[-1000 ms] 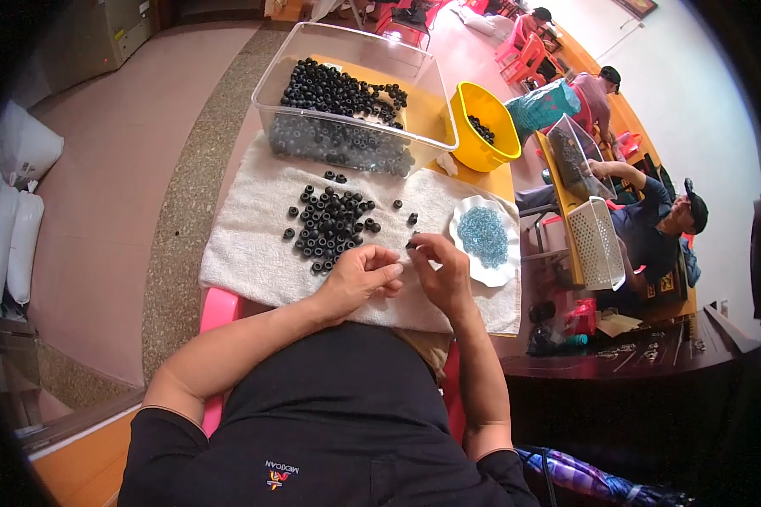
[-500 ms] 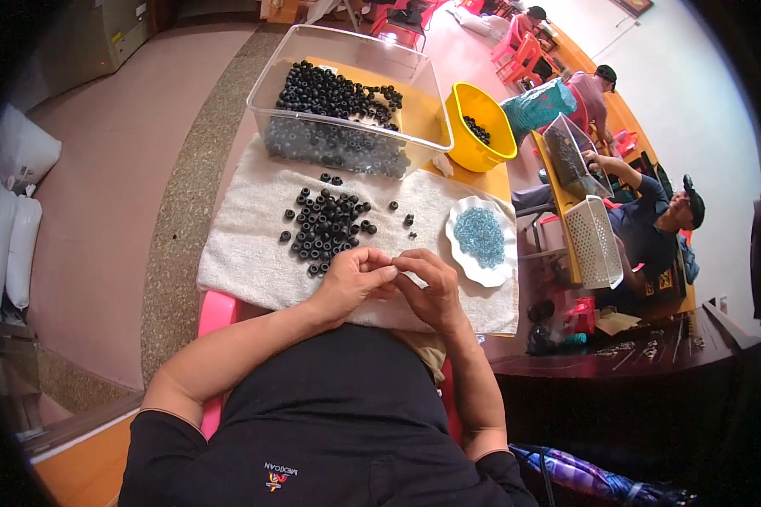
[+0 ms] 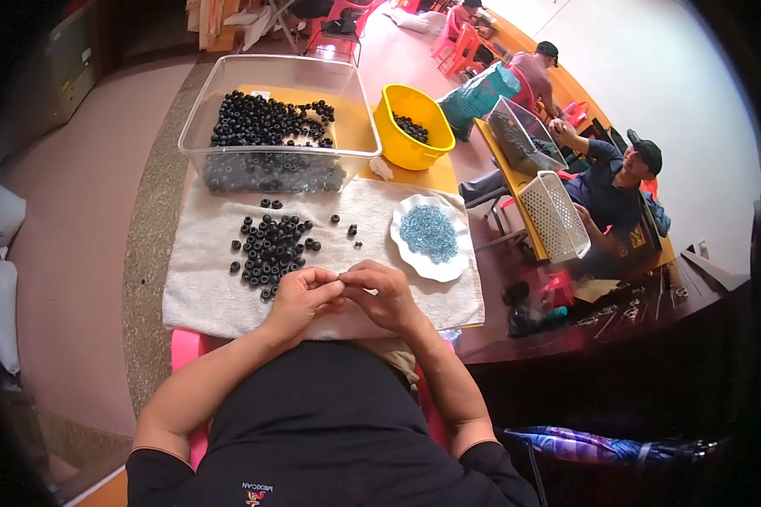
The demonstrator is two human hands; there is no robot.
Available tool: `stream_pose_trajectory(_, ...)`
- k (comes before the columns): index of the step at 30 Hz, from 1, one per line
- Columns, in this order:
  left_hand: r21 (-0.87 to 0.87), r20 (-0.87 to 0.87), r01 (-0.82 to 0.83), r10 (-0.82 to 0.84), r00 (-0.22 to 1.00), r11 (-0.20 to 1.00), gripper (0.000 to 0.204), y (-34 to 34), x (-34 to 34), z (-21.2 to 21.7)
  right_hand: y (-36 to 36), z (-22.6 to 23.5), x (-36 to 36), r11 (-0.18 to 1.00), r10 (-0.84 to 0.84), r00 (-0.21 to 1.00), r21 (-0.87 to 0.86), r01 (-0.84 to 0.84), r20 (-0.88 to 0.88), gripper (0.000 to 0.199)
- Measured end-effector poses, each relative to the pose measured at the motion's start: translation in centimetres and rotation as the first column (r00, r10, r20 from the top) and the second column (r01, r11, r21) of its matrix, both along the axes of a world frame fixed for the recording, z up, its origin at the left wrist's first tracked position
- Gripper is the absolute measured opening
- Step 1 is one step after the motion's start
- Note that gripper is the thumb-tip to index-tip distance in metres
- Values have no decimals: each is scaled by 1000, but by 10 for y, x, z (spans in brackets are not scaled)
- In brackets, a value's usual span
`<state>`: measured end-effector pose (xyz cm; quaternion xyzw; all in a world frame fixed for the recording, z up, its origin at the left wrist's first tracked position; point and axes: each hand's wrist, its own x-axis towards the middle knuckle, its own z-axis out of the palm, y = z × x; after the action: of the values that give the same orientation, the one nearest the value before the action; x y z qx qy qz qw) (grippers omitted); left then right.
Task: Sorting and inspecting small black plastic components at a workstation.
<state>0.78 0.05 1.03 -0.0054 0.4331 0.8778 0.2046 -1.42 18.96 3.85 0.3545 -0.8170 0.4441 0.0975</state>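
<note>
My left hand [image 3: 303, 302] and my right hand [image 3: 379, 293] meet over the front of a white towel [image 3: 355, 198]. Both are closed in a pinch, fingertips together; whatever sits between them is too small or hidden to name. Just beyond my left hand lies a loose pile of black ring-like pieces with holes [image 3: 269, 245]. A few stray black pieces [image 3: 353, 229] rest apart, to the right of the pile. Right of my right hand, a white scalloped plate [image 3: 404, 255] bears many tiny clear-blue pieces [image 3: 429, 234].
Behind the towel stands a clear plastic bin [image 3: 359, 127] with many black pieces. Beside it is a yellow tub [image 3: 393, 148] holding more. To the right, a co-worker [image 3: 609, 182] sits at a table with a white perforated basket [image 3: 558, 215]. A folded umbrella [image 3: 592, 446] lies lower right.
The whole view has shifted, so the table and my hands appear farther left and slightly lower. My hands stay pinched together over the towel.
</note>
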Motion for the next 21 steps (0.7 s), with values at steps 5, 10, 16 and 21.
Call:
stream_pose_trajectory(5, 0, -4, 15, -15, 1000, 1000, 14, -1, -1, 0, 3, 2, 0, 999, 1, 986, -37, 5, 166, 19)
stream_pose_trajectory(10, -44, 14, 25, -24, 1000, 999, 15, 0, -1, 2, 5, -3, -1, 998, -11, 977, -50, 22, 212, 16)
stream_pose_trajectory(16, -70, 8, 18, -18, 1000, 997, 16, 0, -1, 4, 5, -7, -1, 991, 16, 958, -132, 23, 285, 12)
stream_pose_trajectory(21, -79, -17, 7, -9, 1000, 997, 16, 1, -1, 0, 9, -10, -1, 987, 23, 911, -152, 44, 411, 9)
